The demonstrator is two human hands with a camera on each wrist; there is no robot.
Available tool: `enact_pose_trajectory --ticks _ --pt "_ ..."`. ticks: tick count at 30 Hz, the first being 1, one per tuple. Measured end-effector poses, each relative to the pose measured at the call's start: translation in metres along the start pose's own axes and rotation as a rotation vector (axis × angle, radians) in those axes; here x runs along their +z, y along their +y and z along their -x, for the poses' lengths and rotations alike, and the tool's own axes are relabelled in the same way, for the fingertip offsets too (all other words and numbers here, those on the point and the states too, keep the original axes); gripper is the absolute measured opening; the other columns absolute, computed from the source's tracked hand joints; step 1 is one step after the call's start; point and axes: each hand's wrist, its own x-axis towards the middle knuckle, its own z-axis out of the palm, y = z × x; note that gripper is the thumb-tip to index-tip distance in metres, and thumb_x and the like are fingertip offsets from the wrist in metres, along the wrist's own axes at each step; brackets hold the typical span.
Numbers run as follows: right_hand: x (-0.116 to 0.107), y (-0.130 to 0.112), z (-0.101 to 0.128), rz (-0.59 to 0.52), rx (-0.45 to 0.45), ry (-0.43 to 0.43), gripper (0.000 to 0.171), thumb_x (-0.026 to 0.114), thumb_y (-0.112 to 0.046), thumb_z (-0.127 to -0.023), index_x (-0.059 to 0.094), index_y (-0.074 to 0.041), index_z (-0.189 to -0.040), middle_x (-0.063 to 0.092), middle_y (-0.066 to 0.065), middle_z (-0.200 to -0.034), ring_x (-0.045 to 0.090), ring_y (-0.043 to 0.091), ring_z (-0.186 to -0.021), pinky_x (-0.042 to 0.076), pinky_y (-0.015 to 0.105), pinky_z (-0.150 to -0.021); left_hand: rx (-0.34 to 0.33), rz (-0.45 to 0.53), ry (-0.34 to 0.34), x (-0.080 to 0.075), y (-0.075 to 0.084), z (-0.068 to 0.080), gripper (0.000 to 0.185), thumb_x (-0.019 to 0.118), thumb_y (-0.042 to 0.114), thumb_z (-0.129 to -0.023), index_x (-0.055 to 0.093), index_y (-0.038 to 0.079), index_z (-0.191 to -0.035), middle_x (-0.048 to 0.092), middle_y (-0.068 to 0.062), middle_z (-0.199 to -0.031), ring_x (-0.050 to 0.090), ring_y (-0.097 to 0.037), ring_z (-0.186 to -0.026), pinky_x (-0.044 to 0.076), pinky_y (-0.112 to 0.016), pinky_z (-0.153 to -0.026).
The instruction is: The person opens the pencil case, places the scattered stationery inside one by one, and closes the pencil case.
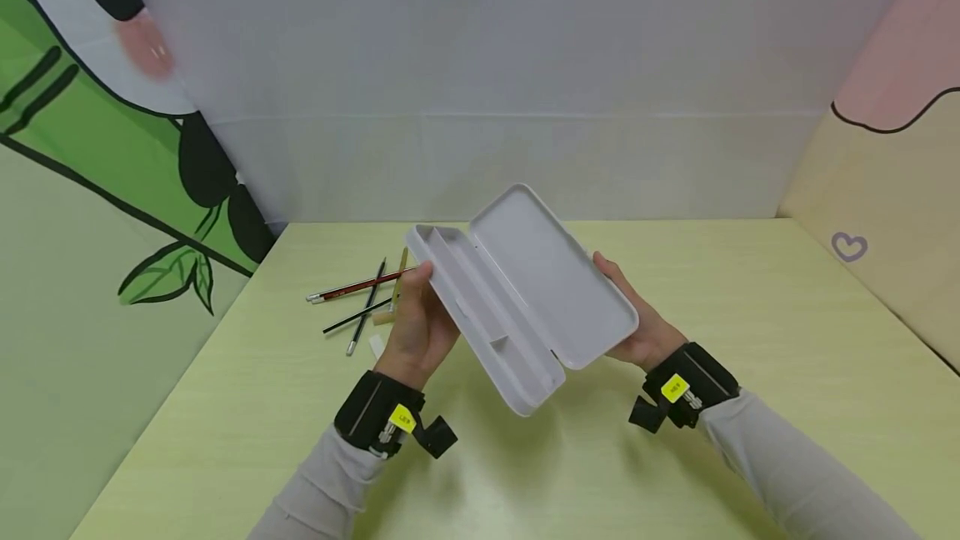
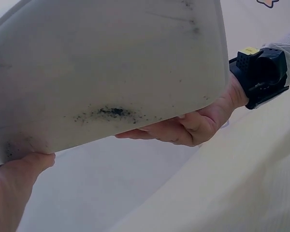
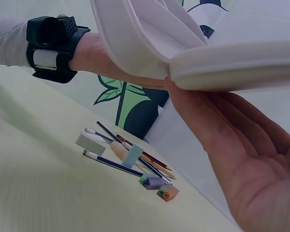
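A white pencil case (image 1: pixel 525 290) is held up over the table with its lid swung wide, its long tray and small divider facing the head camera. My left hand (image 1: pixel 422 319) grips the tray's left side, thumb at the rim and the other fingers behind it. On the lid's side, my right hand (image 1: pixel 641 327) supports it from behind with fairly straight fingers; the lid hides part of them. The right wrist view shows those fingers (image 3: pixel 208 125) against the underside. Dark smudges (image 2: pixel 116 112) mark the case's outer face in the left wrist view.
Left of the case, several pencils (image 1: pixel 352 288) lie crossed on the pale table (image 1: pixel 712 290). Among them the right wrist view shows a white block (image 3: pixel 90 143), a light blue piece (image 3: pixel 133 155) and small patterned pieces (image 3: pixel 168 192). A white backdrop (image 1: pixel 487 90) stands behind.
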Motion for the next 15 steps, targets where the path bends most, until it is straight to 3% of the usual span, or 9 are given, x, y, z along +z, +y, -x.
enact_pose_trajectory --ticks 5,15 --pt "0.0004 0.0009 0.0004 -0.014 -0.008 0.001 0.064 0.015 -0.061 -0.097 0.056 -0.022 -0.127 0.066 0.003 -0.116 0.068 0.016 -0.104 0.057 0.027 -0.082 -0.015 -0.001 0.04 -0.0009 -0.0021 -0.0005 0.075 0.067 0.063 -0.073 0.037 0.027 -0.131 0.048 0.007 -0.114 0.047 -0.009 -0.105 0.043 -0.031 -0.092" --pt "-0.0006 0.0067 0.0014 -0.165 0.003 -0.002 0.065 0.027 -0.067 -0.093 0.057 -0.02 -0.126 0.065 0.004 -0.118 0.066 0.016 -0.107 0.056 0.028 -0.085 -0.054 0.041 0.118 -0.0054 -0.0089 -0.0016 0.054 0.052 0.063 -0.082 0.047 0.028 -0.122 0.051 0.01 -0.107 0.051 -0.006 -0.099 0.045 -0.026 -0.088"
